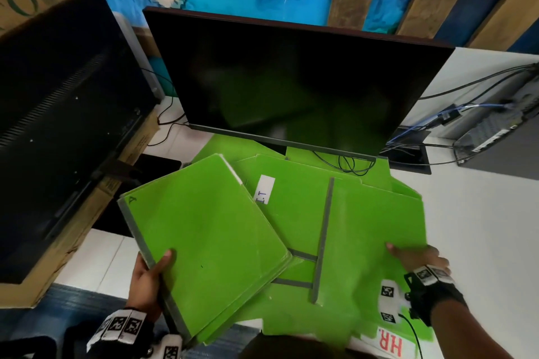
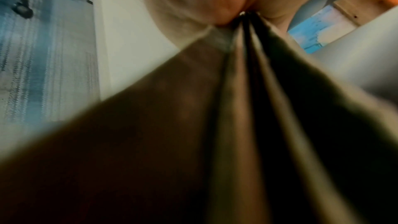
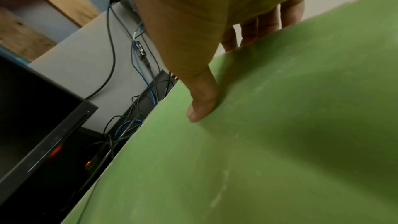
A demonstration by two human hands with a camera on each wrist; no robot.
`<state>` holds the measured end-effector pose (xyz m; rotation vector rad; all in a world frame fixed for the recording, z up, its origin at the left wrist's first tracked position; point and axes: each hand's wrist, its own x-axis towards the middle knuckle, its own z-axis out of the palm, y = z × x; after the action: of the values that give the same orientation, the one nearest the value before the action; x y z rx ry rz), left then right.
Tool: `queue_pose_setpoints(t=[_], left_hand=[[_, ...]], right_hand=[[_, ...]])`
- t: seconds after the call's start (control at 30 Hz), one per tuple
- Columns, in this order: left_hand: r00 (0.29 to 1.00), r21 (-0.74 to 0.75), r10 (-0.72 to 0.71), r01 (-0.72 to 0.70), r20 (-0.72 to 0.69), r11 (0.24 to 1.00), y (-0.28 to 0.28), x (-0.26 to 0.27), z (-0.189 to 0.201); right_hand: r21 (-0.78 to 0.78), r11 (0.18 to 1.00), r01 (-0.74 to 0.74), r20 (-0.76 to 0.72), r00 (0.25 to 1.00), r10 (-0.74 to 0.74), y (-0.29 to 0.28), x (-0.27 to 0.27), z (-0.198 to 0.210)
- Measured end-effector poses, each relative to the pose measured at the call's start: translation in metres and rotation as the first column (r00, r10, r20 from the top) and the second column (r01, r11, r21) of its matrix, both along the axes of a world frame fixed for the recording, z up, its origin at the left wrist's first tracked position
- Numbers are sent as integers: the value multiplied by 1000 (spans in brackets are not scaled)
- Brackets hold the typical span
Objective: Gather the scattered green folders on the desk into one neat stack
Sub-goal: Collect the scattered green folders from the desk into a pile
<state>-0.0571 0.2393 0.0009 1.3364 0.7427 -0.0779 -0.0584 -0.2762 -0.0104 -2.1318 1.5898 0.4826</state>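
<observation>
Head view showed the left hand [image 1: 150, 277] gripping the near-left corner of a small bundle of green folders [image 1: 204, 230], thumb on top and fingers curled underneath, with the bundle tilted above the white desk [image 1: 466, 227]. The right hand [image 1: 420, 259] pinched the right edge of a larger opened folder [image 1: 370, 236], thumb on its face and fingers beneath, while further green folders lay fanned under both, reaching back to the foot of the dark monitor [image 1: 291, 81]; one labelled folder [image 1: 390, 342] hung over the near desk edge. Left wrist view was blurred and dark, yet several folder edges [image 2: 247, 74] ran into the crook of that hand, clamped there. Right wrist view showed the thumb [image 3: 202, 101] pressed flat on the green sheet [image 3: 280, 142] and the fingers [image 3: 269, 19] tucked behind its edge. The gathering step seemed midway; the next move likely called for sliding both loads together and squaring their edges.
</observation>
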Motion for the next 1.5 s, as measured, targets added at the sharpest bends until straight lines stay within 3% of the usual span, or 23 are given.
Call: queue_pose_setpoints(t=[0.13,0.2,0.27,0.4,0.5,0.7,0.97,1.2,1.37,1.5], left_hand=[[997,-23,56,-57,-46,998,14,-4,5],[996,-12,76,-77,-43,997,17,-7,6],[995,-7,96,-97,-32,995,18,-10,9],[990,-18,132,-133,-42,991,17,-13,8],[988,-12,148,-149,-51,989,20,-17,4],[983,-18,175,-176,-52,984,23,-24,3],[975,-23,215,-217,-62,976,28,-32,-12],[971,-13,232,-233,-53,972,27,-41,-15],[977,-20,202,-203,-67,979,24,-42,-15],[990,-14,121,-123,-76,992,16,-31,-11]], right_hand=[[-87,996,-11,162,986,25,-9,-2,3],[-53,997,-53,294,953,66,-11,0,7],[-3,987,-161,385,911,150,-9,14,12],[108,919,-379,424,854,302,9,60,20],[156,847,-509,424,809,408,23,81,18],[15,546,-837,214,537,816,68,125,14],[-31,322,-946,66,319,945,98,187,15],[-56,376,-925,24,375,927,94,185,20],[193,556,-808,248,589,769,48,155,28],[294,600,-744,412,665,623,7,124,36]])
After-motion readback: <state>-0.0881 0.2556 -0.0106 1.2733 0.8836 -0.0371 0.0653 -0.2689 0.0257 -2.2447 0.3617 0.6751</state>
